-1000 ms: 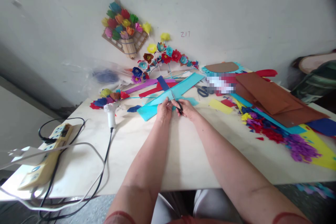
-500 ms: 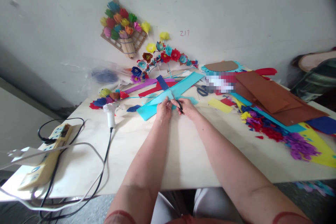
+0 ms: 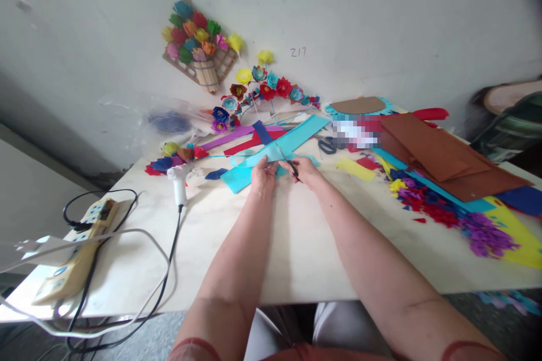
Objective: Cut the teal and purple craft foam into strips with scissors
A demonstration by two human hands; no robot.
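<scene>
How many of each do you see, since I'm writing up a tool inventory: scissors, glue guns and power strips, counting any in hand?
Scissors: 2, one pair in the right hand, another pair on the table
Glue gun: 1
Power strip: 1
Total: 4

On the pale wall (image 3: pixel 359 22), between twelve and one o'clock, a handwritten mark (image 3: pixel 298 52) in reddish strokes reads "217", though its first character could be a Z
</scene>
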